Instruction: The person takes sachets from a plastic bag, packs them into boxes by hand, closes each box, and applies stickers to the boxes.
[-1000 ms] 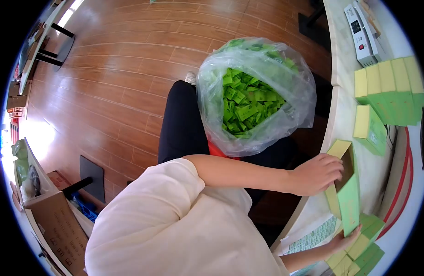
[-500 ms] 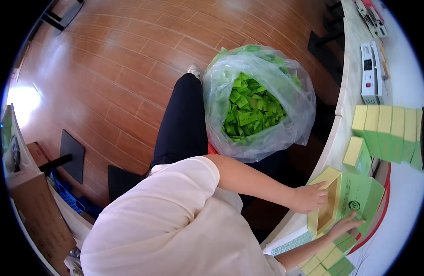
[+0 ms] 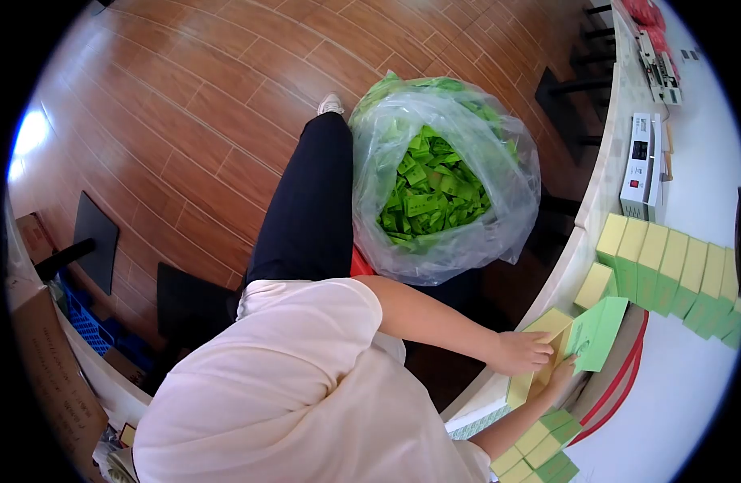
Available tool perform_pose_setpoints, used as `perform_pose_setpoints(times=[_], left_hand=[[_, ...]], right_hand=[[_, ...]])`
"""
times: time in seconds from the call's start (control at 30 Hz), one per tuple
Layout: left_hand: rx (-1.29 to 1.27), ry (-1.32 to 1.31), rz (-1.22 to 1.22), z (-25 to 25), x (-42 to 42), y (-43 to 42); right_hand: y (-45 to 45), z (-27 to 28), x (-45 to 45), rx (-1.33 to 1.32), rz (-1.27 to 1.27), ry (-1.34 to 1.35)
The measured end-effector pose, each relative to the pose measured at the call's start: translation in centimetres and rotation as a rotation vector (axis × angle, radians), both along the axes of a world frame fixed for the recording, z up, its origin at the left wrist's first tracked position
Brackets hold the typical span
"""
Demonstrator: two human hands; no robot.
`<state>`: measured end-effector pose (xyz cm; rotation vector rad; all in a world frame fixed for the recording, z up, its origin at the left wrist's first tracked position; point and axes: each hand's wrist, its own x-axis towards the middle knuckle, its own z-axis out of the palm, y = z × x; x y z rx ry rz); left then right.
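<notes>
My left hand (image 3: 520, 352) rests on the near wall of a green and yellow box (image 3: 559, 319), its fingers curled over the rim. The box lies at the table's near edge with its green lid (image 3: 600, 332) raised on the far side. My right hand (image 3: 557, 378) is at the lower end of the box, with fingers against the lid's inner face; part of the hand is hidden between lid and tray. The tray's inside is mostly covered by my hands. A smaller yellow-green box (image 3: 595, 286) stands just beyond the open one.
A row of yellow-green boxes (image 3: 650, 256) and a white device (image 3: 642, 165) stand along the table. More small boxes (image 3: 539, 451) lie below my right arm. A clear plastic bag (image 3: 515, 217) full of green packets (image 3: 435, 189) stands beside my leg. A cardboard carton (image 3: 53, 362) is at left.
The lid has tilted up toward the tray, and my right hand has moved from its spread position into the box's lower end. My left fingers have curled more. The view has shifted.
</notes>
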<state>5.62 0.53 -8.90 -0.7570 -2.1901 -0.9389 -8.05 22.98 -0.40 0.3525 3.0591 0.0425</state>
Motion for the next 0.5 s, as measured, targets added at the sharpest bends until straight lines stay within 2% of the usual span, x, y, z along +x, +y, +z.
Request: perform_pose_setpoints(times=[0.07,0.1,0.13,0.17,0.2,0.23,0.3,0.33,0.37,0.4,0.43,0.47,0.5], left_hand=[[0.176,0.24,-0.048,-1.0,0.4,-1.7],[0.169,0.235,-0.052,-1.8,0.9,-2.8],[0.16,0.142,-0.143,-2.4,1.9,-4.8],[0.15,0.045,-0.238,-2.9,3.1,-6.8],[0.209,-0.061,-0.27,-3.7,4.2,-9.1],[0.298,-0.063,-0.189,-5.4,5.3,-10.5],[0.313,-0.212,-0.022,-8.6,7.9,-14.2],[0.301,-0.298,0.113,-10.4,9.4,-16.2],[0.263,-0.303,0.241,-11.5,11.2,-18.9],[0.229,-0.367,0.345,-12.0,13.1,-21.6],[0.171,-0.427,0.508,-11.1,15.3,-24.0],[0.086,-0.459,0.641,-11.7,17.2,-25.9],[0.107,-0.511,0.733,-11.9,19.0,-27.5]], right_hand=[[-1.6,-0.1,1.2,0.011,0.015,0.005],[-3.2,-0.2,3.0,-0.004,0.117,0.185],[-5.8,-0.3,5.3,-0.024,0.21,0.365],[-8.7,-0.1,7.5,-0.035,0.191,0.359],[-12.2,0.4,9.5,-0.136,0.313,0.497],[-14.9,0.5,10.9,-0.232,0.431,0.642],[-17.8,-0.2,12.2,-0.259,0.654,0.739],[-19.5,-0.3,13.0,-0.261,0.628,0.746],[-21.4,-0.4,13.9,-0.364,0.717,0.735],[-22.9,-0.3,14.2,-0.471,0.806,0.721],[-24.1,0.0,14.0,-0.48,0.781,0.726],[-25.2,0.3,13.8,-0.602,0.828,0.714],[-26.1,0.9,13.7,-0.723,0.871,0.7]])
